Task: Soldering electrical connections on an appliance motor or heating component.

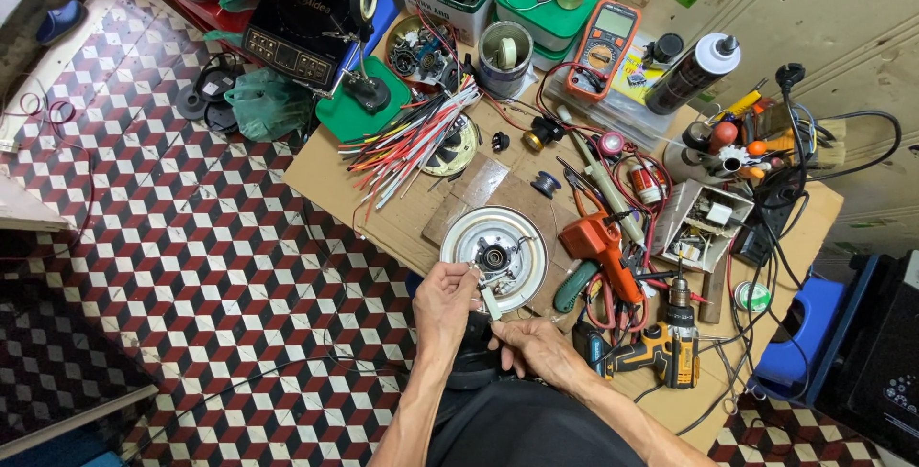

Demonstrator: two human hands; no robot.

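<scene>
The bench (402, 218) was crowded, tools and wires on every side, and the round white plate (494, 246) lay at its near edge with its metal hub facing up. The left hand (446, 302) pinched the plate's near rim, and the right hand (536, 346) held a small pale part (490, 302) closed between its fingertips, just touching that rim. To my eye the left hand needed to keep the plate steady while the part was worked, clear of the loose wires (412, 142).

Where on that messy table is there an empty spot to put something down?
Bare cardboard shows along the table edge left of the round metal plate, below the bundle of coloured wires. Right of the orange glue gun and around the yellow drill, it is crowded.
</scene>
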